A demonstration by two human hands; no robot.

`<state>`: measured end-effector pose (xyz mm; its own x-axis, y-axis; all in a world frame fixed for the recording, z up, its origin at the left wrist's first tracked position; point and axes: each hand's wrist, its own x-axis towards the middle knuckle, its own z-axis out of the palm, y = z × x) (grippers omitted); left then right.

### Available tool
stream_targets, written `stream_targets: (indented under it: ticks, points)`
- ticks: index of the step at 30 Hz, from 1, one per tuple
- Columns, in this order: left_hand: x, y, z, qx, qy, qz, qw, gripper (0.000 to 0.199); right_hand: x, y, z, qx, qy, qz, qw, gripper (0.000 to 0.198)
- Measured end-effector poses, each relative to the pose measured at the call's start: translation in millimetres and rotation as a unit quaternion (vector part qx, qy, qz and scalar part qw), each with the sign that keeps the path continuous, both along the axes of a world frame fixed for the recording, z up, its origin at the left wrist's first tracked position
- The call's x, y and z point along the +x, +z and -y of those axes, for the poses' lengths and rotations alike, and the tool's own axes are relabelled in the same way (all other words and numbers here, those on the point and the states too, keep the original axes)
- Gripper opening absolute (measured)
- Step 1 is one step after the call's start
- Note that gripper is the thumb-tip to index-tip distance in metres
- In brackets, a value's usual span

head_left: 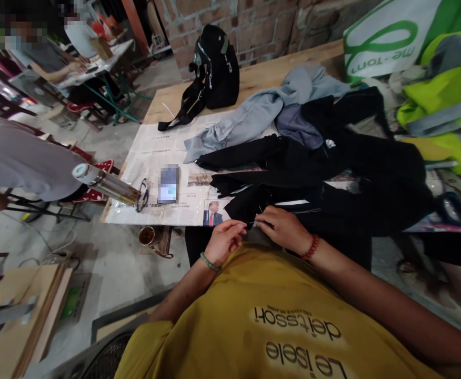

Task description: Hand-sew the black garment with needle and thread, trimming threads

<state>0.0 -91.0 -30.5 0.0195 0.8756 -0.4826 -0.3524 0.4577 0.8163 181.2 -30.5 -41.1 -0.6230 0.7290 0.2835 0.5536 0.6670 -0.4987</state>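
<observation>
My left hand (224, 239), with a green bead bracelet, pinches thumb to forefinger at the table's front edge. A thin pale sewing thread (250, 223) spans the small gap to my right hand (284, 227), whose fingertips are also pinched. A tiny bright sliver rises at the right fingertips, too small to tell if it is a needle. Just beyond both hands lies a black garment (317, 195), its sleeve ends or legs toward the left. On its dark cloth are a white strip (291, 202) and a loose strand of thread.
Newspaper under clear plastic covers the table (147, 145). A phone (168, 184), glasses (142, 196) and a steel flask (106, 183) are at left. Behind are a black bag (218, 73) and grey cloth (254, 108); dark-handled scissors (453, 208) and yellow-green clothes (447, 100) lie right. People sit at left.
</observation>
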Motion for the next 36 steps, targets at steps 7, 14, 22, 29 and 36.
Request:
stream_targets:
  ticks: [7,14,22,29,36]
  points:
    - [-2,-5.5,-2,-0.003,0.024,-0.014,1.000,0.032,4,9,3,-0.149,-0.040,-0.139,0.978,0.015]
    - [-2,-9.8,0,-0.006,0.009,-0.040,0.999,0.031,6,10,2,-0.316,-0.151,-0.229,0.908,0.019]
    - [-2,1.9,-2,-0.081,-0.036,0.062,0.994,0.026,3,22,13,-0.139,-0.061,-0.217,0.964,0.015]
    - [3,13.7,-4,-0.150,-0.074,0.164,0.972,0.018,4,20,17,0.032,0.050,-0.093,0.994,0.021]
    - [5,7.2,-2,-0.161,-0.054,0.157,0.973,0.018,6,19,16,0.073,0.092,-0.100,0.988,0.019]
